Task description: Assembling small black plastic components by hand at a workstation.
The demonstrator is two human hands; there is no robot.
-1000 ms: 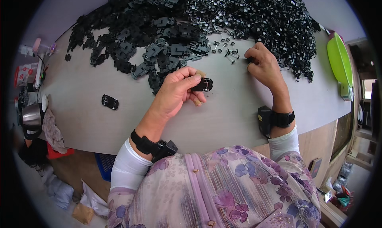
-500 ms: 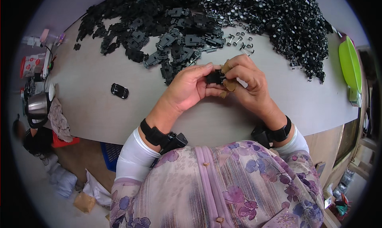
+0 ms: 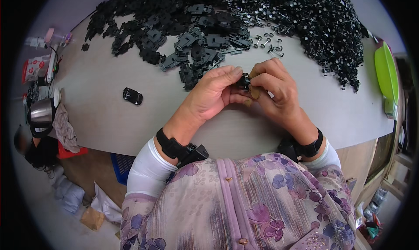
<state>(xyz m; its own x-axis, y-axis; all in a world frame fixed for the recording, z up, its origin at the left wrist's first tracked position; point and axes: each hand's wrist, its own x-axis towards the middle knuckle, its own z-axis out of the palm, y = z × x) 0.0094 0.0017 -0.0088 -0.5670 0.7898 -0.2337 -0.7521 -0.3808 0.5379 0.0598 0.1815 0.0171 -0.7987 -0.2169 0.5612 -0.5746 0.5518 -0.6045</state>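
Above the table's near half, my left hand (image 3: pixel 213 92) is closed around a small black toy car chassis (image 3: pixel 245 82), its thumb on the upper side and its fingers beneath. My right hand (image 3: pixel 278 85) pinches at the chassis's right end; tan coverings wrap some of its fingertips. A small wheel shows at the chassis's top edge, but what else the right fingertips grip is hidden. Beyond my hands lies a heap of dark chassis pieces (image 3: pixel 188 38). To its right spreads a large pile of wheel-and-axle sets (image 3: pixel 314 25), with a few loose axles (image 3: pixel 275 49) between the two.
A finished-looking black toy car (image 3: pixel 132 96) lies alone on the table (image 3: pixel 100 123), left of my hands. A metal kettle (image 3: pixel 41 112) and a crumpled cloth (image 3: pixel 65 130) sit at the left edge. A green basin (image 3: pixel 386 73) stands at the right edge.
My left thumb and fingers have shifted over the chassis, and less of it shows between my hands. A wheel now shows at its top. My right hand stays pinched at its right end.
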